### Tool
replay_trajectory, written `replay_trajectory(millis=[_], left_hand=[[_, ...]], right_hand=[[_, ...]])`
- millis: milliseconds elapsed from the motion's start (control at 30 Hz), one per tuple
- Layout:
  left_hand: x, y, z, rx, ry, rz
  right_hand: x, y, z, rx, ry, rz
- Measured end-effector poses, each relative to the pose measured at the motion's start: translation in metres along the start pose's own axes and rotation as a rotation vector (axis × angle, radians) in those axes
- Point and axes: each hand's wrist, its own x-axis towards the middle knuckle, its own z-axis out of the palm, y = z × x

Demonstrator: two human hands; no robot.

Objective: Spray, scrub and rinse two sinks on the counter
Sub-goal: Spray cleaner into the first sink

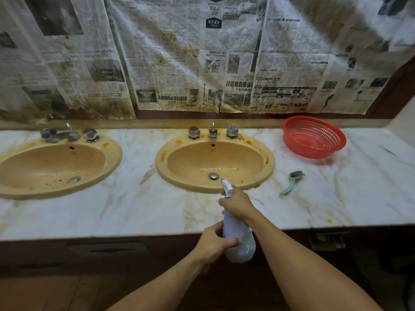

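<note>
Two oval, tan-coloured sinks sit in a white, brown-veined marble counter [134, 205] that runs from left to right across the room. The left sink [27, 167] and the right sink [190, 162] are well apart, and both basins carry dark specks and brownish stains. Each has a chrome tap set on its far rim: the left tap set [60, 135] and the right tap set [213, 131]. Orange-brown marks ring the right sink's rim and streak the counter beside it.

Stained, wrinkled newspaper [190, 59] covers the far wall above a dark backsplash. Dark wooden drawers [107, 250] lie under the counter's near edge.

A red plastic basket [314, 140] rests tilted at the far right of the counter. A green-handled scrub brush [292, 181] lies nearer, just to the right of the right sink.

The spray bottle [238, 234], translucent white with a white trigger head, is held above the counter's near edge, in front of the right sink, its nozzle aimed at that basin. The left hand [213, 243] grips the bottle's body. The right hand [235, 204] wraps the neck at the trigger.
</note>
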Motion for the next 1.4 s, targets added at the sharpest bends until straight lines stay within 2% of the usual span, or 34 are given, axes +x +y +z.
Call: replay_trajectory(millis=[233,333,700,933,1133,1267,1400], left_hand=[[0.024,0.004,0.053,0.053,-0.096,-0.018],[0.033,0.008,0.063,0.078,-0.122,-0.017],[0.049,0.018,0.086,0.075,-0.129,-0.033],[0.056,0.019,0.086,0.035,-0.118,-0.050],[0.058,0.017,0.090,-0.018,-0.077,-0.070],[0.071,0.023,0.089,0.048,-0.066,-0.066],[0.093,0.042,0.094,0.149,-0.107,-0.060]], right_hand=[[0.002,0.045,-0.043,0.007,0.185,0.109],[0.001,0.054,-0.054,0.013,0.207,0.117],[0.012,0.065,-0.084,-0.080,0.076,0.051],[0.023,0.062,-0.092,0.057,-0.039,0.082],[0.029,0.055,-0.088,-0.166,-0.078,0.060],[0.034,0.054,-0.095,-0.085,-0.003,0.117],[0.047,0.060,-0.112,0.035,0.158,0.135]])
